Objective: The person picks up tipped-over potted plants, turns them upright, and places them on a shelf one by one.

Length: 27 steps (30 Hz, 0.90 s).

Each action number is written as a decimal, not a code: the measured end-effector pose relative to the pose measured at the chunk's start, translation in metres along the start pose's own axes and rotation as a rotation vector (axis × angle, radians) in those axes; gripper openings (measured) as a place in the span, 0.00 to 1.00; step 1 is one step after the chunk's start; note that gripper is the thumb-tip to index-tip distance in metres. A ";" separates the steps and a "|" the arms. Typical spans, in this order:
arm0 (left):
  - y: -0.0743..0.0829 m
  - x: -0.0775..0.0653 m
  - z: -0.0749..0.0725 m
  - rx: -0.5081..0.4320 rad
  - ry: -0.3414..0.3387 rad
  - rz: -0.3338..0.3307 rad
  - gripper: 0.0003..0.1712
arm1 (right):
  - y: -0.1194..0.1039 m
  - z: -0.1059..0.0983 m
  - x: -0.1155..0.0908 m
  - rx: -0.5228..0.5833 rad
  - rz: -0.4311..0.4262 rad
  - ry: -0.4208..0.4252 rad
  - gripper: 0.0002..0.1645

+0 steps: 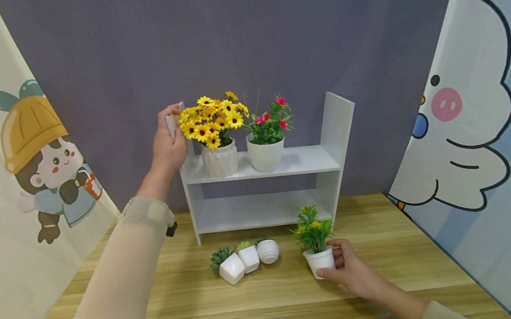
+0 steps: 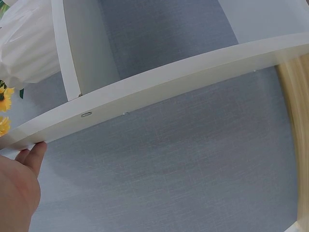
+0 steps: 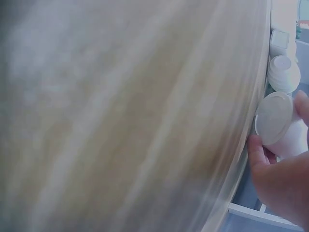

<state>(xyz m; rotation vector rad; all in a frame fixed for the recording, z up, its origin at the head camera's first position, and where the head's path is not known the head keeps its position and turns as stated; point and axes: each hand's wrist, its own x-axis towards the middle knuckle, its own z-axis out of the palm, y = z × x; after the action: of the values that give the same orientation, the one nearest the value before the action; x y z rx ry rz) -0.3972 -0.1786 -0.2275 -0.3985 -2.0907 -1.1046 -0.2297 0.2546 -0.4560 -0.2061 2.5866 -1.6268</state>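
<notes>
My left hand (image 1: 169, 144) grips the upper part of the white shelf's left side panel (image 1: 194, 205), its fingertips (image 2: 36, 155) on the panel's outer face in the left wrist view. On the top board stand a ribbed pot of yellow flowers (image 1: 220, 157), close to that hand, and a smooth white pot of pink flowers (image 1: 266, 152). In front of the shelf my right hand (image 1: 354, 270) holds a small white pot (image 1: 320, 260) with a yellow-flowered green plant (image 1: 313, 229), thumb and fingers on opposite sides. The pot's round base (image 3: 275, 116) shows in the right wrist view.
Three small white succulent pots (image 1: 248, 258) lie tipped over on the wooden table (image 1: 232, 313), left of the held pot. The lower shelf board (image 1: 251, 211) sits just above the tabletop. A grey curtain (image 1: 245, 39) hangs behind; printed cloths flank both sides.
</notes>
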 end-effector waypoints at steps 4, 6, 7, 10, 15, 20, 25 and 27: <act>-0.001 0.000 0.000 0.006 0.000 0.002 0.21 | 0.001 0.001 0.001 -0.001 0.000 0.016 0.54; -0.001 0.000 0.000 0.005 0.001 0.004 0.21 | 0.001 0.000 0.001 -0.007 0.008 0.024 0.55; 0.000 0.000 0.000 0.005 0.002 0.005 0.21 | 0.001 0.000 0.001 -0.011 0.015 0.026 0.54; 0.001 0.000 0.000 0.005 0.001 0.005 0.21 | 0.001 -0.001 0.001 -0.023 0.036 0.031 0.53; 0.001 0.000 0.000 0.008 -0.001 0.005 0.22 | 0.002 -0.003 0.001 -0.046 0.049 0.020 0.50; 0.001 -0.001 0.000 0.007 -0.002 0.002 0.22 | 0.003 -0.004 0.002 -0.072 0.052 -0.005 0.48; 0.001 -0.001 0.000 0.009 -0.003 -0.001 0.22 | 0.003 -0.005 0.002 -0.080 0.059 0.000 0.47; 0.001 -0.001 -0.001 0.006 -0.004 0.001 0.22 | 0.003 -0.005 0.002 -0.079 0.060 -0.002 0.46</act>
<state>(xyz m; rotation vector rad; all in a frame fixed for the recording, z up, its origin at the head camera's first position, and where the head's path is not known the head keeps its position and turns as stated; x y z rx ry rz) -0.3956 -0.1783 -0.2271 -0.3991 -2.0965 -1.0972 -0.2326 0.2601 -0.4568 -0.1333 2.6304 -1.5063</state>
